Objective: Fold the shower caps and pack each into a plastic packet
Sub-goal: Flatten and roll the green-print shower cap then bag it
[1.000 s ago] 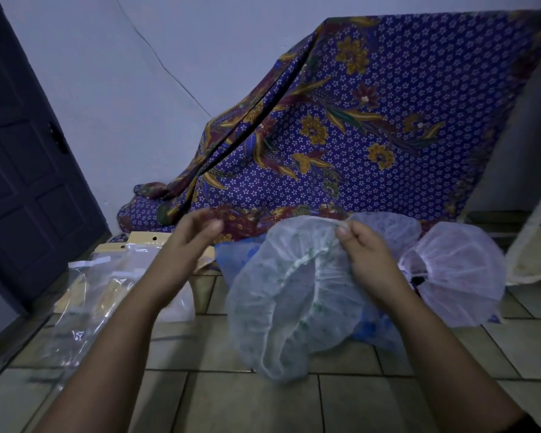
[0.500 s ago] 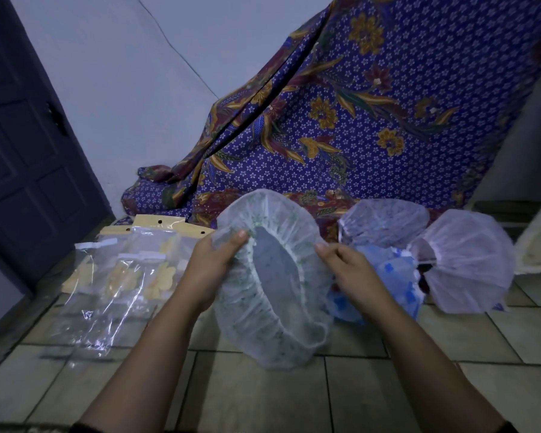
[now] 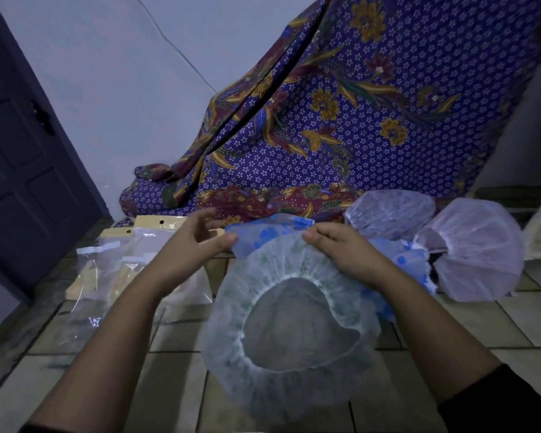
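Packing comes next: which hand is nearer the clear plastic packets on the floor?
Left. The left hand hovers just right of the packets; the right hand pinches the white shower cap farther right.

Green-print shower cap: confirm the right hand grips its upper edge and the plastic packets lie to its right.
Not quite. The head view shows the plastic packets lying to the left of the green-print shower cap; the right hand does grip its upper edge.
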